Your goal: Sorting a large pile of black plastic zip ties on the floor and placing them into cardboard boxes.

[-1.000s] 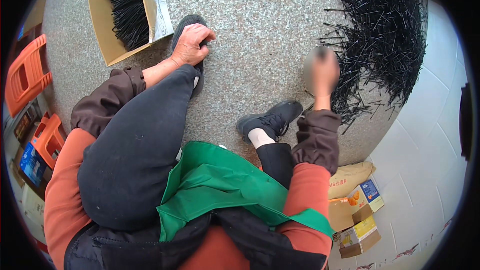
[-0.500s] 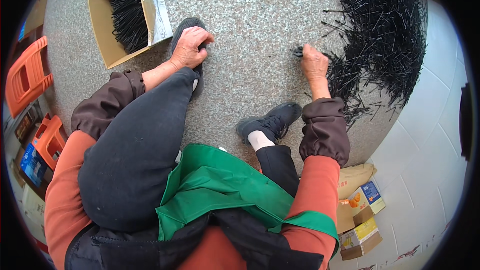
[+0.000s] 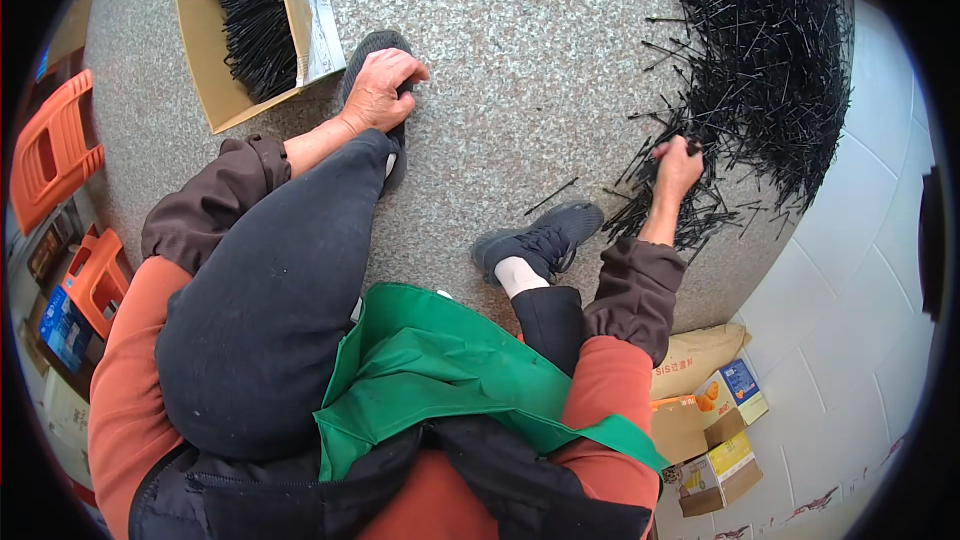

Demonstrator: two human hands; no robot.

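Note:
My right hand (image 3: pixel 679 172) reaches into the near edge of a large heap of thin black sticks (image 3: pixel 765 60) on the speckled floor. Its fingers are closed on dark sticks, partly hidden by the hand. One loose black stick (image 3: pixel 552 196) lies apart on the floor, above my right shoe (image 3: pixel 545 240). My left hand (image 3: pixel 385 90) rests over my left shoe (image 3: pixel 378 44), fingers loosely bent and thumb apart, with nothing visible in it. Beyond that hand, a cardboard box (image 3: pixel 205 70) lies with its opening toward me and bundled black sticks (image 3: pixel 258 30) inside.
At the left stand orange plastic stools (image 3: pixel 58 150) and a blue package (image 3: pixel 66 328). Small cartons (image 3: pixel 720 470) and a tan sack (image 3: pixel 695 360) sit at the lower right, beside white tiles (image 3: pixel 830 270). A green apron (image 3: pixel 440 370) covers my lap.
My right hand has moved right and toward me, from open floor into the heap's edge. A single stick now shows on the floor near my right shoe. My left hand has hardly moved.

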